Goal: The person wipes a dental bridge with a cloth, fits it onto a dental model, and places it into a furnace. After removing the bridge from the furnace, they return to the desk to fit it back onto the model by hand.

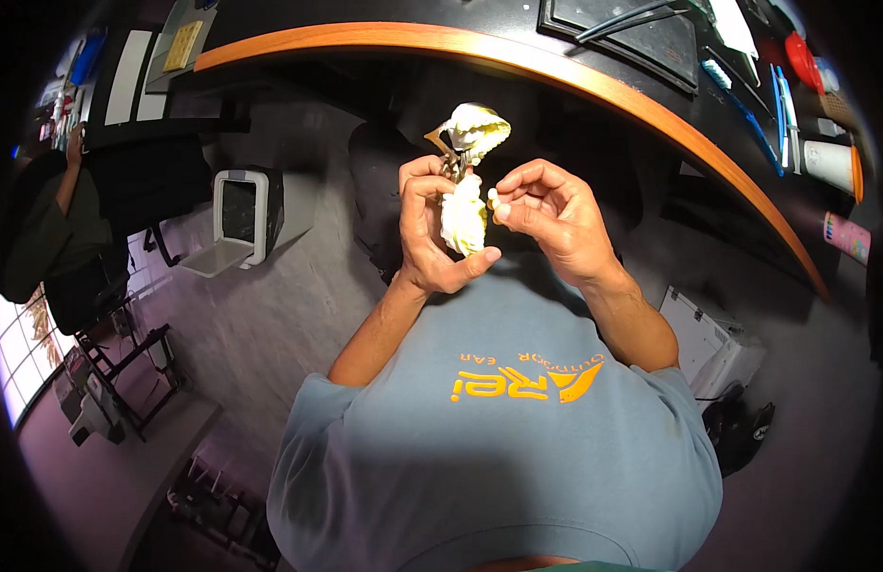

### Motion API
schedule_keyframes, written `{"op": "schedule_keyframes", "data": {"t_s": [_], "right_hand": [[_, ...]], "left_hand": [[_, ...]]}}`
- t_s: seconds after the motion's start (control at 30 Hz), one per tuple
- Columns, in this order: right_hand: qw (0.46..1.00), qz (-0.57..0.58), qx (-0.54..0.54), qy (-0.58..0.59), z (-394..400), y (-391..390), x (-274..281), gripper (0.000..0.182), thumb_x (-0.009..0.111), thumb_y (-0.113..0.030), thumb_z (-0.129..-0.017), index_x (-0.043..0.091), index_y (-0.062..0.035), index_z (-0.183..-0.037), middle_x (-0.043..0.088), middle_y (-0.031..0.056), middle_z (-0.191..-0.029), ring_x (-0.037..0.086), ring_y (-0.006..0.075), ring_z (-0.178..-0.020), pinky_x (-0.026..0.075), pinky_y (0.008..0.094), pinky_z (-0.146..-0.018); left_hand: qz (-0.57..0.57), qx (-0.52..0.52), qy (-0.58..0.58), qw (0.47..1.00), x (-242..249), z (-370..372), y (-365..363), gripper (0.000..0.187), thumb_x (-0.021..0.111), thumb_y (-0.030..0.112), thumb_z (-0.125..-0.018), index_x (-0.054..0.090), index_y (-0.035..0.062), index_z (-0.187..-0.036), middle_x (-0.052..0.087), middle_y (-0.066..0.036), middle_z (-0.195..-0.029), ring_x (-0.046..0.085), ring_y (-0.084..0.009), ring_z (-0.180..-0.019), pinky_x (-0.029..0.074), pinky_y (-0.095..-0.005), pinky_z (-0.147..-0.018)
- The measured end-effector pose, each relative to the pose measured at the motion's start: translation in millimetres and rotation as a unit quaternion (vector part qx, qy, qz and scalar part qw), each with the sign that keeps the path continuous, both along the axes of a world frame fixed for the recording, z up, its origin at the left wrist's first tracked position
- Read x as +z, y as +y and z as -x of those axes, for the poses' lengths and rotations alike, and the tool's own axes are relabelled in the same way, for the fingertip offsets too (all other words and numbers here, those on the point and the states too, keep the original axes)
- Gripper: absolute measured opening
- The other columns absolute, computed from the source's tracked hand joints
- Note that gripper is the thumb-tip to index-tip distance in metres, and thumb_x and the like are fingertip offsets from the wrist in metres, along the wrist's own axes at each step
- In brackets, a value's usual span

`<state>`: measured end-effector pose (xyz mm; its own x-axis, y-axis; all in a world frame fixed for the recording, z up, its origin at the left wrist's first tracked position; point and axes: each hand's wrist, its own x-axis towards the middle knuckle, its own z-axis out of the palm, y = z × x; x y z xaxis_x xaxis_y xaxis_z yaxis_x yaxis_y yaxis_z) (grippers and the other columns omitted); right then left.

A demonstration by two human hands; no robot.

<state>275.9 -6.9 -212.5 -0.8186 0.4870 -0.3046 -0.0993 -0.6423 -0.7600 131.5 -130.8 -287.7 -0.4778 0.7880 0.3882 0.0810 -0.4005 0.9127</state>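
holding pale model [463, 221] in left grip [425, 234], small piece [495, 199] in right grip [562, 221]; gap to desk edge [403, 35].

In the frame's upper middle, the left hand [427, 229] grips a pale cream, lumpy two-part model [463, 221] with a metal hinge [453, 168]; the right hand [561, 217] pinches a small yellowish piece [496, 203] just beside it. A black desk with an orange wooden edge [432, 38] arcs across the top. A grey-blue T-shirt [499, 458] fills the lower middle.
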Motion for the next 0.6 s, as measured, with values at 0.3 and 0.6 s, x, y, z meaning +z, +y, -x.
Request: {"op": "schedule_keyframes", "data": {"t_s": [0.3,0.6], "right_hand": [[1.000,0.001,-0.001,-0.002,-3.2,-2.9,-0.8,0.017,0.074,0.004,-0.089,0.064,0.0029,-0.103,0.068,0.0090,-0.099,0.069,0.0119,-0.091,0.059,0.0263,-0.084],[1.000,-0.019,0.006,-0.017,-5.3,-3.2,-5.4,0.013,0.076,0.003,-0.088,0.068,0.0042,-0.099,0.071,0.0109,-0.092,0.070,0.0129,-0.086,0.059,0.0262,-0.078]], "left_hand": [[0.011,0.004,0.071,0.997,10.2,-1.0,5.2,0.074,0.095,0.025,-0.064,0.049,0.0030,-0.117,0.038,-0.014,-0.123,0.056,-0.0257,-0.114,0.051,-0.0410,-0.100],[0.023,0.035,0.138,0.990,11.4,-2.5,5.3,0.079,0.100,0.030,-0.059,0.051,0.0042,-0.115,0.037,-0.013,-0.120,0.052,-0.0248,-0.111,0.054,-0.0388,-0.091]]}}
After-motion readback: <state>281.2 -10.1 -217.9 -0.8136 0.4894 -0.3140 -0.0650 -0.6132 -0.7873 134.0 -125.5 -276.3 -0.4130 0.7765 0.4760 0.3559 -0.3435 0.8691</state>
